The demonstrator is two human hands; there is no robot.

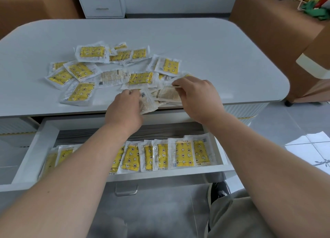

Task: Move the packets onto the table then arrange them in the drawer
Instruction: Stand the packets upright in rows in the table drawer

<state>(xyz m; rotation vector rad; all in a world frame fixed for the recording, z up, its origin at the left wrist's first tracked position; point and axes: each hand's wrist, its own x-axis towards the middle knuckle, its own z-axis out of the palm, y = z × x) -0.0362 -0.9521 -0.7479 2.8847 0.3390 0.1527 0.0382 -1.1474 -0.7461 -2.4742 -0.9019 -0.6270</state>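
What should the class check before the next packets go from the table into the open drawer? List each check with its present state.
1. Drawer open: ok.
2. Left hand grips a packet: ok.
3. Right hand pinches a second packet: ok.
4. Bare drawer floor behind the row of packets: ok.
5. Row's left end tidy: cannot tell, the left forearm covers it.
6. Table cleared of loose packets: not ok, many lie there.
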